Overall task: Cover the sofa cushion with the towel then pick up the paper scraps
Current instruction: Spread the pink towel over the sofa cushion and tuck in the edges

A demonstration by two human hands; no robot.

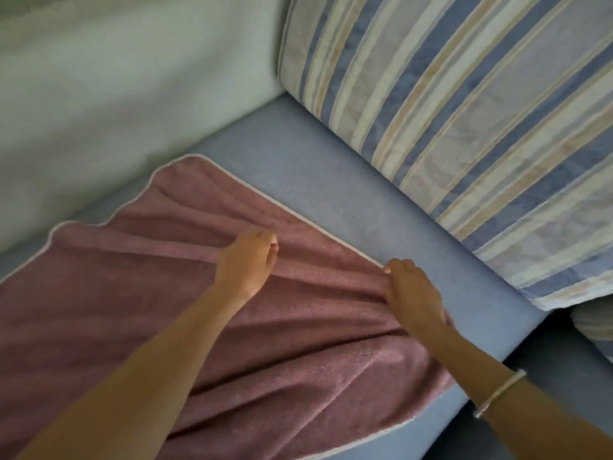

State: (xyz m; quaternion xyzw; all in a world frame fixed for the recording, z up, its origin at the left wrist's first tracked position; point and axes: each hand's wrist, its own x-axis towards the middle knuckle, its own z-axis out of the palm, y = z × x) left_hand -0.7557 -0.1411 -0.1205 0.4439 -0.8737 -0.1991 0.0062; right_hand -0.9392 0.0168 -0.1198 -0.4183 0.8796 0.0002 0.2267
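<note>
Head view: pink towel (126,280) lies rumpled on blue sofa cushion (331,180), partly covering it; left hand (247,260) grips its middle folds, right hand (411,290) pinches its white-trimmed edge near striped back cushion (464,111).

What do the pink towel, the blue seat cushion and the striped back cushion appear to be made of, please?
The towel looks like soft terry cloth: matte, nubby pile, pale bound edge, soft folds. The seat cushion seems a fine-textured woven upholstery fabric, matte blue. The striped back cushion looks like smoother woven cotton, though blur leaves that open.
</note>
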